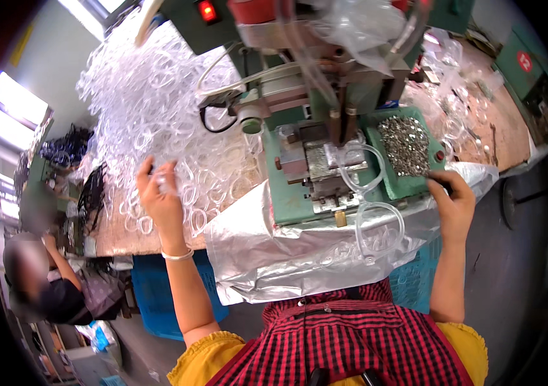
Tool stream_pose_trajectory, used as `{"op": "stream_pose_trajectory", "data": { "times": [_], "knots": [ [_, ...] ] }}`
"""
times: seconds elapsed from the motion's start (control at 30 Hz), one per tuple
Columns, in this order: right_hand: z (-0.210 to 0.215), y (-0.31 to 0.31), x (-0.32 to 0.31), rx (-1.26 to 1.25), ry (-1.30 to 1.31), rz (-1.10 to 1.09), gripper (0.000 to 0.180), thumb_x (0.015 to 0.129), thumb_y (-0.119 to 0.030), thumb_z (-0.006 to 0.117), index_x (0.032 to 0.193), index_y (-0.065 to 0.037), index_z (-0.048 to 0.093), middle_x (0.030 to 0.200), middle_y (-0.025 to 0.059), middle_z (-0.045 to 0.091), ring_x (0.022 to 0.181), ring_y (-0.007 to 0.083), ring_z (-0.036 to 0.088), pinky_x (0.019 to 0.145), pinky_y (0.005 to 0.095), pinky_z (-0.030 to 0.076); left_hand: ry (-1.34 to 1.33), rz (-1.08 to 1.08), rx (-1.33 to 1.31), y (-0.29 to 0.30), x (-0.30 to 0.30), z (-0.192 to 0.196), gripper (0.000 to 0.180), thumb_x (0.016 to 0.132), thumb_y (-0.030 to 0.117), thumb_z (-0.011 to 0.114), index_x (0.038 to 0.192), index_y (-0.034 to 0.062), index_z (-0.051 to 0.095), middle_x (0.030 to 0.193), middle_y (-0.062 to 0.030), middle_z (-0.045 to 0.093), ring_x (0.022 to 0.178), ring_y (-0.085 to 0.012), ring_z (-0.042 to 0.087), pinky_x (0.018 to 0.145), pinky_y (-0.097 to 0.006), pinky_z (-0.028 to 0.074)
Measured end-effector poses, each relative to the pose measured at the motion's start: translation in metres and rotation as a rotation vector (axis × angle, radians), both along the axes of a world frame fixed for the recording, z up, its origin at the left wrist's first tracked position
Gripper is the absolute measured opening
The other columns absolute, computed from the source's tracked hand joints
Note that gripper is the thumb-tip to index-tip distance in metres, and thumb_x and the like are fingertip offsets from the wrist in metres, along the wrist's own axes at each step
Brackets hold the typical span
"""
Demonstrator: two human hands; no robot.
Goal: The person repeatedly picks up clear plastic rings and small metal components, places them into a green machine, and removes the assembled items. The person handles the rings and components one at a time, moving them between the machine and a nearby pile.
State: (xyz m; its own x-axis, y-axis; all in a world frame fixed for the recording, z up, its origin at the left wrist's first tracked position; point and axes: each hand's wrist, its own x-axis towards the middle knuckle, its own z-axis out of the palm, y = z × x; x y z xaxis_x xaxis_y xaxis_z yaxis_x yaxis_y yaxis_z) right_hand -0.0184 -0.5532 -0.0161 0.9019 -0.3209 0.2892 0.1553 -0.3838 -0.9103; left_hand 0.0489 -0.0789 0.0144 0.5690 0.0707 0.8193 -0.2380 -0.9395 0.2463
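A factory workshop: green press machine (pixel 325 138), heaped clear plastic frames (pixel 152 96), rivet tray (pixel 404 147).

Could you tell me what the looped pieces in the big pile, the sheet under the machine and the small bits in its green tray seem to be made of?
Looped pieces: likely clear, glossy plastic; the bench shows through, and the left hand touches some.
Sheet: probably foil or metallised film, silvery and crinkled.
Small bits: apparently metal, grey and glinting, near the right hand.

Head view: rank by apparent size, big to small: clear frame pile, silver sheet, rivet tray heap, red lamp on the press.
1. clear frame pile
2. silver sheet, close to the pile, nearer the camera, so unsure
3. rivet heap
4. red lamp
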Motion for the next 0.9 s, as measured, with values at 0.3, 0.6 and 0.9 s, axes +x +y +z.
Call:
{"op": "stream_pose_trajectory", "data": {
  "times": [0.3,0.6,0.9],
  "knots": [
    [0.063,0.108,0.083,0.322,-0.029,0.453,0.052,0.071,-0.006,0.071,0.118,0.003,0.051,0.084,0.0065,0.066,0.079,0.0141,0.063,0.072,0.0278,0.049,0.289,-0.389,-1.148,-0.072,-0.006,-0.052,0.011,0.096,0.015,0.057,0.096,0.0045,0.057,0.078,-0.0002,0.053,0.066,-0.0078,0.053,0.058,-0.021,0.046],
    [0.078,0.109,0.074,0.266,0.005,0.367,0.057,0.07,-0.001,0.069,0.123,0.004,0.049,0.079,0.0032,0.063,0.076,0.0102,0.06,0.07,0.0244,0.046,-0.125,-0.815,-1.109,-0.124,-0.026,0.035,0.008,0.097,0.008,0.052,0.104,0.0052,0.052,0.094,-0.0082,0.059,0.087,-0.0155,0.061,0.076,-0.034,0.056],
    [0.079,0.127,0.049,0.585,-0.095,0.468,0.055,0.076,0.002,0.063,0.129,0.0,0.046,0.097,0.0096,0.064,0.093,0.0158,0.062,0.082,0.0277,0.047,-0.237,-0.962,-0.787,-0.162,-0.009,0.084,0.007,0.093,0.0,0.053,0.1,0.0002,0.053,0.094,-0.0123,0.061,0.082,-0.0188,0.061,0.069,-0.03,0.052]
  ]
}}
